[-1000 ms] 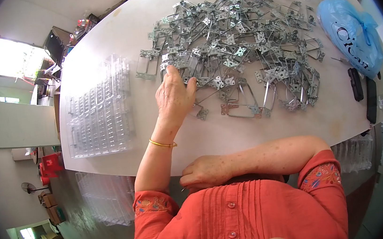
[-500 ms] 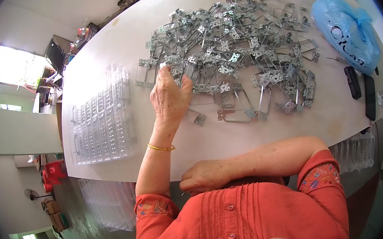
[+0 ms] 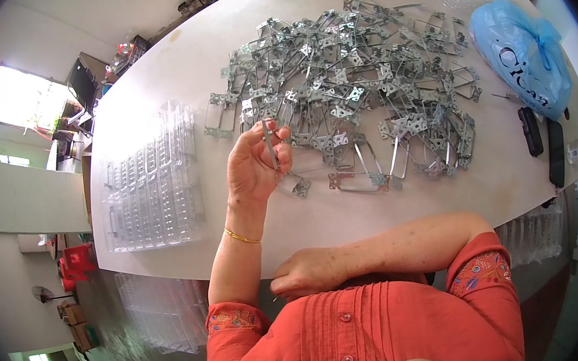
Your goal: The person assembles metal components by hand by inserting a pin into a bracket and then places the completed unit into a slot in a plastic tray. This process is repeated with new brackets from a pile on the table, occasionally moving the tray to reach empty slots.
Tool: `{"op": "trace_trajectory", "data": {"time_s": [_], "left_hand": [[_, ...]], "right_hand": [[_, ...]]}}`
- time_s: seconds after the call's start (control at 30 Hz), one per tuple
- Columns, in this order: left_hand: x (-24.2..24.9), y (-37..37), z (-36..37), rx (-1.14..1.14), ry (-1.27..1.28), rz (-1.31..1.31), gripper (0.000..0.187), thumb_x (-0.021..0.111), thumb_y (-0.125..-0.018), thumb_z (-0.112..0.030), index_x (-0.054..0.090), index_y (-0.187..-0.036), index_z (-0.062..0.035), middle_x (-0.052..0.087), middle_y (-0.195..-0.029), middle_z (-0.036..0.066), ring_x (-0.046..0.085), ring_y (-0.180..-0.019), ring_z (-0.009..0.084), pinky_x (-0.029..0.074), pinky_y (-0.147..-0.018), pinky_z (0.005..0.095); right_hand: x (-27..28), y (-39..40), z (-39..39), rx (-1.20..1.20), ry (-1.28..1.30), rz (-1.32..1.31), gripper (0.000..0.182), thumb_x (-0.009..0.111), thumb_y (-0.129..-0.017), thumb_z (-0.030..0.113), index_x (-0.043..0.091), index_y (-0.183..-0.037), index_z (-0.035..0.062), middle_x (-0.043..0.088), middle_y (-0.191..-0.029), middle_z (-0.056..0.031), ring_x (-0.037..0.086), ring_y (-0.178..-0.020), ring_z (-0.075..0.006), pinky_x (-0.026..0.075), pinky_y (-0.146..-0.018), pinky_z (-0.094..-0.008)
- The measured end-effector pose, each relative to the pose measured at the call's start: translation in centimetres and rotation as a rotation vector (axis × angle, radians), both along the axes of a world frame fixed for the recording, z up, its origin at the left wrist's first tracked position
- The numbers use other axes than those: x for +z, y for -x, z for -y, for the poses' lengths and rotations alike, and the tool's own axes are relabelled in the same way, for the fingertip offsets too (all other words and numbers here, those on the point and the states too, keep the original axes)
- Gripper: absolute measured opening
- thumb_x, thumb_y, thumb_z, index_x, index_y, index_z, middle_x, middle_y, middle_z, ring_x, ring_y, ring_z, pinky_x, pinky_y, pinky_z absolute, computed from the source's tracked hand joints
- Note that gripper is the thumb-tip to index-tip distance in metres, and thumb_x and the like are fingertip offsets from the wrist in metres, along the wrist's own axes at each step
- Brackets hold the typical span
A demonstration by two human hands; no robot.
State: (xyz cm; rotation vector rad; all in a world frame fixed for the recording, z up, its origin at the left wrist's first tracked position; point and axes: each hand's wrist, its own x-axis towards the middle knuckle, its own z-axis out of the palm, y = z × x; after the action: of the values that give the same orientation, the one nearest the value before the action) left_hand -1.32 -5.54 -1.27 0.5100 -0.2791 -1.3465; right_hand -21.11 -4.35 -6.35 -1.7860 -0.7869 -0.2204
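Observation:
My left hand is raised just in front of the pile, its fingers closed on a thin metal bracket seen nearly edge-on. Beyond it spreads a tangled heap of silvery metal brackets, with punched plates and long thin bars. One loose bracket lies on the table close to that hand. My right hand rests at the table's near edge, curled with the forearm across my body. A small metallic tip shows below its fingers; what it belongs to is hidden.
Clear plastic trays are stacked at the table's left, with more trays below the edge. At right are a blue plastic bag, a black object and a long dark one. A red stool stands at far left.
My left hand has drawn back slightly from the heap and turned, now with a thin metal bracket in its fingers. My right hand has hardly moved.

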Motion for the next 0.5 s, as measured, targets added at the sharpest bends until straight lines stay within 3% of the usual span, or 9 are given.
{"op": "trace_trajectory", "data": {"time_s": [0.17, 0.3, 0.5], "left_hand": [[0.8, 1.1, -0.5, 0.2, -0.201, 0.028, 0.027, 0.048, -0.102, -0.022, 0.061, -0.111, 0.0002, 0.063, -0.125, 0.031, 0.073, -0.089, 0.0324, 0.065, -0.067, 0.0389], [1.7, 1.9, -0.7, 0.286, -0.322, 0.057, 0.029, 0.045, -0.104, -0.023, 0.061, -0.108, 0.0005, 0.062, -0.126, 0.033, 0.074, -0.088, 0.0319, 0.064, -0.061, 0.0372], [-0.2, 0.5, -2.3, 0.178, -0.224, 0.068, 0.029, 0.041, -0.106, -0.025, 0.059, -0.108, -0.0023, 0.069, -0.111, 0.03, 0.073, -0.068, 0.0288, 0.06, -0.052, 0.0348]], "right_hand": [[0.2, -0.1, 0.0, 0.013, -0.009, -0.02, 0.016, 0.062, -0.095, 0.017, 0.053, -0.092, 0.0049, 0.059, -0.081, -0.015, 0.062, -0.074, -0.0386, 0.049, -0.063, -0.0481], [0.3, -0.2, 0.0, 0.016, 0.006, -0.03, 0.015, 0.062, -0.095, 0.017, 0.053, -0.093, 0.0049, 0.059, -0.081, -0.0151, 0.062, -0.074, -0.0385, 0.049, -0.062, -0.0481], [0.6, -0.4, 0.1, 0.023, -0.005, -0.047, 0.014, 0.063, -0.095, 0.016, 0.053, -0.095, 0.0056, 0.059, -0.081, -0.0137, 0.062, -0.074, -0.0378, 0.05, -0.062, -0.0473]]}}
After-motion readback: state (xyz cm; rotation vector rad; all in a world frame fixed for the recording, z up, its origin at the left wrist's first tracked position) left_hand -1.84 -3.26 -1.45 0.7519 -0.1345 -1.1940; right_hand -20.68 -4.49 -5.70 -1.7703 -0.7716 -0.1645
